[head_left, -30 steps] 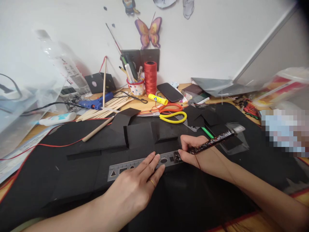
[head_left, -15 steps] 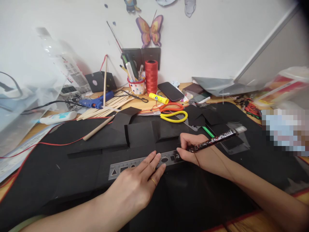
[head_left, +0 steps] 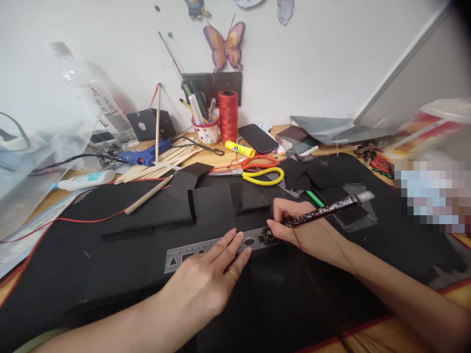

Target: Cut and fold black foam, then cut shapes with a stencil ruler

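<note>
My left hand (head_left: 211, 277) lies with fingers stretched out across a clear plastic ruler (head_left: 174, 260) with cut-out shapes, pressing it onto black paper (head_left: 211, 203). A yellow ring is on one finger. At the ruler's right end, my right hand (head_left: 294, 220) is closed around a dark patterned pen (head_left: 327, 208) with a clear end. The pen slants up to the right; its tip is hidden behind the fingers. Folds and flaps show in the black paper beyond the ruler.
Scissors (head_left: 263, 175) with yellow and orange handles lie beyond the paper. Behind them are a yellow glue stick (head_left: 240, 149), a phone (head_left: 258, 138), red thread spool (head_left: 228, 117) and pen cup (head_left: 206, 132). A blue glue gun (head_left: 145, 154) rests on wooden sticks (head_left: 162, 166) at left.
The whole view has shifted slightly to the left. My right hand with the pen has moved a little away from me along the ruler's end; my left hand stays on the ruler.
</note>
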Demonstrator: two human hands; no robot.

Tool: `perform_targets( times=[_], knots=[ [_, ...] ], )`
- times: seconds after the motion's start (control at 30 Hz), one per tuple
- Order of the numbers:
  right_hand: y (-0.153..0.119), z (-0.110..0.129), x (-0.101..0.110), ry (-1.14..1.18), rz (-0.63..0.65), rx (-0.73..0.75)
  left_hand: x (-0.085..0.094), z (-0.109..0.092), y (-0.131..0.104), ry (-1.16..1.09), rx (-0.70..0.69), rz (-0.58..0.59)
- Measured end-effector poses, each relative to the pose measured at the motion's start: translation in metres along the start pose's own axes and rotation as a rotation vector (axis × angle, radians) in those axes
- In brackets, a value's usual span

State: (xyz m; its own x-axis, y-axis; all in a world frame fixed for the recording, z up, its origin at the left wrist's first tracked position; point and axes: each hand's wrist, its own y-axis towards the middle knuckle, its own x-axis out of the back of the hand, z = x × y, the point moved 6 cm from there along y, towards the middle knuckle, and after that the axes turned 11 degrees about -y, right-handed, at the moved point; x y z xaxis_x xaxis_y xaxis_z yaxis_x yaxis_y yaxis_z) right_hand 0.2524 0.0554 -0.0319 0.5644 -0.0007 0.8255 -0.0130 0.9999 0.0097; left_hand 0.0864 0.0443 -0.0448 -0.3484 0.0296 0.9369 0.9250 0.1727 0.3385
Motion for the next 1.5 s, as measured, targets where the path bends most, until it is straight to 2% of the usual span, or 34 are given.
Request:
perform_targets(
  times=[0.27,0.47,0.67,0.83,1.3,1.5],
  knots=[
    [0.001,0.004,0.001,-0.014,0.011,0.003,0.005,-0.001,0.003,0.023,-0.060,0.059],
    [-0.001,0.004,-0.001,-0.015,0.021,0.009,-0.002,0.002,-0.004,-0.025,0.020,-0.022],
    [-0.002,0.004,-0.003,0.003,0.022,0.016,0.001,0.000,0.000,-0.003,-0.018,0.047],
    [-0.001,0.005,-0.003,-0.008,0.062,0.020,0.004,0.001,0.001,0.007,0.007,-0.017],
    [-0.002,0.001,-0.002,-0.011,0.069,0.016,0.009,-0.002,0.006,0.033,-0.064,0.022],
    [-0.001,0.001,-0.001,-0.018,0.065,0.023,0.003,0.000,0.000,-0.005,-0.006,-0.011]
  ],
)
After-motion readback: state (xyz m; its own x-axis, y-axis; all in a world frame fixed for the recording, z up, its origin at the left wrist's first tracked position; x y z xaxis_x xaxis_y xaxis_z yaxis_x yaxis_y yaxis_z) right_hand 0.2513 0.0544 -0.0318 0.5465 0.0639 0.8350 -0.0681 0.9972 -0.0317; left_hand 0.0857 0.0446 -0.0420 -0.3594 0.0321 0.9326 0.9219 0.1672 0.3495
